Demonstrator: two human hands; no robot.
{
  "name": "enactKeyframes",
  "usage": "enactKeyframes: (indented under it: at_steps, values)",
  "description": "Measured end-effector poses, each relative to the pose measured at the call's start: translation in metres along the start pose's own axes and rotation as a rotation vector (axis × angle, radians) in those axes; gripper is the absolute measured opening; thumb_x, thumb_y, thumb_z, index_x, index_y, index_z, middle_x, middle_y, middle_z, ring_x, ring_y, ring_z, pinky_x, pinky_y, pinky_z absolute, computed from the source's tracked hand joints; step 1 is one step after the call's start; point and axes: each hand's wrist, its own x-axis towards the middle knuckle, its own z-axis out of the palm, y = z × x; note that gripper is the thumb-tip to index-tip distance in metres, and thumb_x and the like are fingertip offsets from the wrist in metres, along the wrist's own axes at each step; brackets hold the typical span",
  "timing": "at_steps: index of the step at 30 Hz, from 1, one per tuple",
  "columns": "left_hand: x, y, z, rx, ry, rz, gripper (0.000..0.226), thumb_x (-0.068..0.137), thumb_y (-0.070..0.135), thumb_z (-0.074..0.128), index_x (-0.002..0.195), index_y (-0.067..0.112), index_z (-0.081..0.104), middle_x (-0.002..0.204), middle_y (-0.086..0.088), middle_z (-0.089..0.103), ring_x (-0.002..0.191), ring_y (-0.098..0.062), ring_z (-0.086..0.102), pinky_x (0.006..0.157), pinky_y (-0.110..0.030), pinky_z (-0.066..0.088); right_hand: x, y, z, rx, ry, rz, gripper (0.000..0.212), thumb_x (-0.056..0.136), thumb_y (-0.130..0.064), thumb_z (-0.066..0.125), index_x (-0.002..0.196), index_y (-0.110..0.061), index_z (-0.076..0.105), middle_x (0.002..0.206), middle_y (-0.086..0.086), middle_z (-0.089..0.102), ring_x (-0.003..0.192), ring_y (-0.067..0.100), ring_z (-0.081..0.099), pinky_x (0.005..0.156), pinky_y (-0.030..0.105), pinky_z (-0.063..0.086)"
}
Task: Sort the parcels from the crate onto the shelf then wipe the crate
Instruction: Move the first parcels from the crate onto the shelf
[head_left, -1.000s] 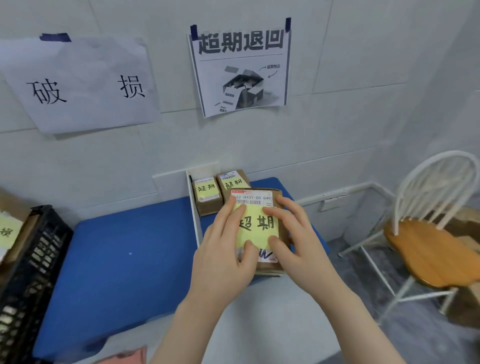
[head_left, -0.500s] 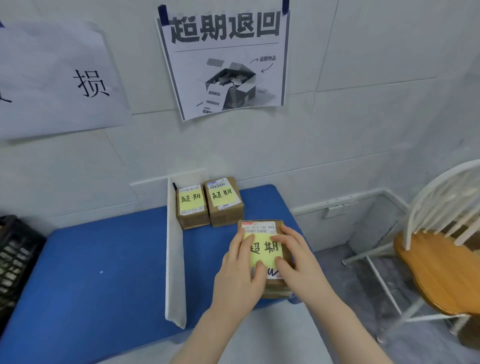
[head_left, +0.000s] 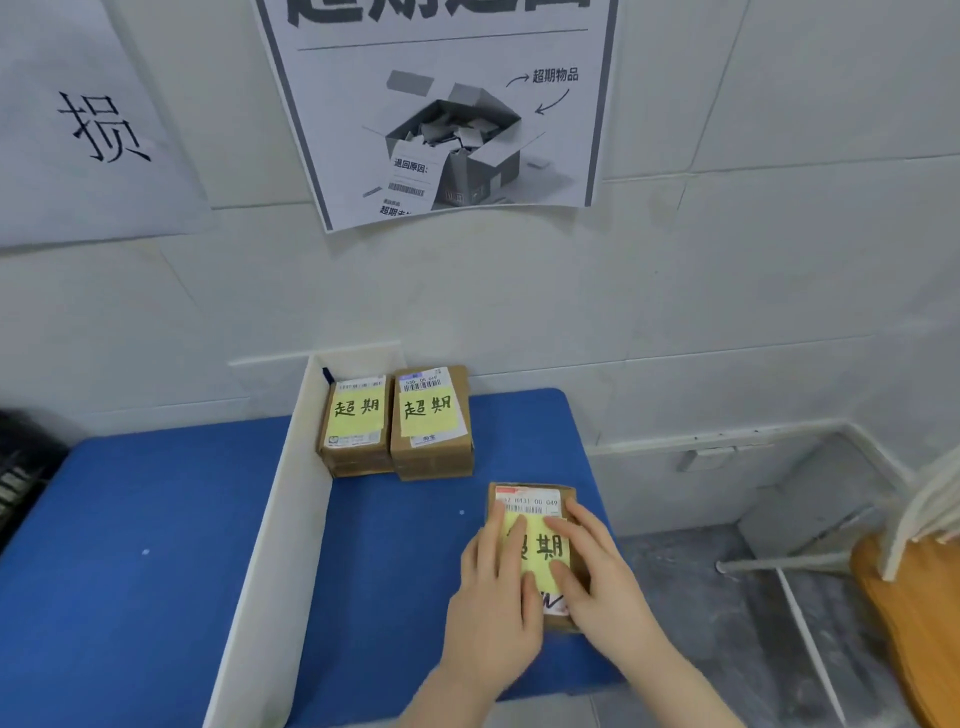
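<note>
While both hands — left hand (head_left: 493, 597), right hand (head_left: 597, 582) — press flat-fingered on third parcel (head_left: 535, 551) (two parcels (head_left: 395, 421) shelved): sorting ongoing, crate (head_left: 21, 473) unwiped.

Open blue lane between the divider and the parcels

On the blue shelf (head_left: 405, 571), bare surface runs from the near edge up between the upright white divider (head_left: 275, 519) on the left and the parcel (head_left: 530, 545) at the right edge, which both hands, left hand (head_left: 493, 613) and right hand (head_left: 608, 587), cover from above. Ahead, two stacked parcels (head_left: 400, 421) sit side by side against the wall (head_left: 519, 301), touching the divider, closing the back left corner. A bare strip lies between them and the near parcel. The back right corner is bare. Left of the divider, the shelf lies open up to a black crate (head_left: 21, 467) at the far left. A chair (head_left: 909, 571) stands off the right end.
</note>
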Motion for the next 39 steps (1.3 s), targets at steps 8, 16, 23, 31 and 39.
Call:
enactKeyframes:
  at_steps: [8,16,23,31,39]
  values:
    - [0.089,0.006,-0.015,0.262,0.114,0.064,0.054,0.087,0.034,0.037,0.133,0.014,0.056,0.141,-0.009,0.051,0.111,-0.03,0.057,0.09,-0.043,0.049,0.098,0.013,-0.015,0.006,-0.019,0.009,0.039,0.093,-0.003,0.052,0.126,-0.024,0.054,0.15,-0.015,0.029,0.13,0.002,0.039,0.101,0.02,0.041]
    - [0.154,-0.006,-0.029,0.442,0.105,0.019,0.052,0.086,0.038,0.033,0.128,0.023,0.059,0.141,-0.011,0.05,0.135,-0.036,0.041,0.11,-0.063,0.023,0.168,0.018,-0.009,-0.006,0.009,-0.01,0.039,0.093,-0.002,0.051,0.128,-0.021,0.053,0.152,-0.012,0.028,0.131,-0.004,0.031,0.101,0.013,0.03]
    - [0.182,-0.031,-0.03,0.393,0.069,-0.099,0.053,0.098,0.05,0.019,0.15,0.039,0.021,0.16,-0.007,0.013,0.147,-0.032,0.009,0.114,-0.061,0.003,0.209,0.019,0.002,-0.029,-0.006,-0.025,0.038,0.093,-0.001,0.05,0.125,-0.02,0.056,0.151,-0.011,0.031,0.123,-0.008,0.031,0.083,-0.011,0.021]
    - [0.197,-0.034,-0.027,0.36,0.103,-0.106,0.052,0.1,0.045,0.017,0.151,0.037,0.016,0.161,-0.008,0.009,0.148,-0.027,0.008,0.115,-0.056,0.006,0.227,0.02,0.006,-0.022,-0.007,-0.019,0.038,0.093,0.0,0.049,0.125,-0.02,0.056,0.152,-0.008,0.03,0.124,-0.006,0.03,0.083,-0.011,0.021]
    - [0.201,-0.037,-0.051,0.213,-0.109,-0.106,0.051,0.103,0.031,0.026,0.153,0.028,0.015,0.162,-0.006,0.001,0.149,-0.023,-0.001,0.117,-0.049,-0.001,0.23,0.014,0.006,-0.015,-0.023,0.028,0.041,0.096,-0.001,0.044,0.13,-0.022,0.051,0.155,-0.013,0.022,0.125,0.01,0.045,0.09,0.026,0.051]
